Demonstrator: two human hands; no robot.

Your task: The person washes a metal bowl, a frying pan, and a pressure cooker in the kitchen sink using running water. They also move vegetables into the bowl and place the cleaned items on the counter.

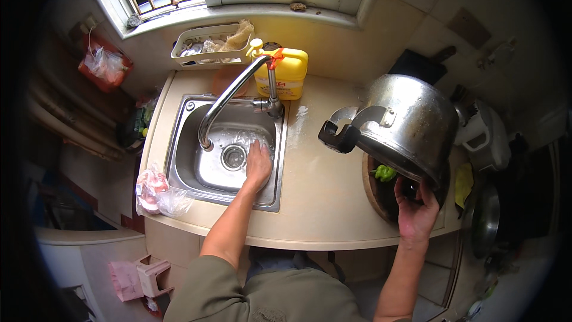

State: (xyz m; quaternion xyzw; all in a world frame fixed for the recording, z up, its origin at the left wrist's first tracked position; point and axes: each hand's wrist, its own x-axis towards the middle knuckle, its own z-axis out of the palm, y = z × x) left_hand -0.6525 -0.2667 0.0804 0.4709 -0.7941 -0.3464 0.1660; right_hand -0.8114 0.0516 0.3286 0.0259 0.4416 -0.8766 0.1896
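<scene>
My left hand [259, 163] is inside the stainless steel sink [185, 143], fingers extended near the drain strainer [233, 157], under no visible grip. The chrome faucet [228, 96] arches over the basin. With my right hand [417, 212] I hold a tilted metal pot [404, 116] by its lower side, over the right part of the counter; a black handle part is partly hidden in my fingers. The pot's other black handle [338, 137] points left. Beneath the pot, a green pepper [384, 173] lies on a round wooden board [373, 194].
A yellow jug with a pump [286, 74] and a basket [210, 60] stand behind the sink. Bagged meat [152, 190] lies at the front left counter edge. A white pitcher [485, 138], a yellow-green cloth [464, 183] and a pan [487, 219] are at right.
</scene>
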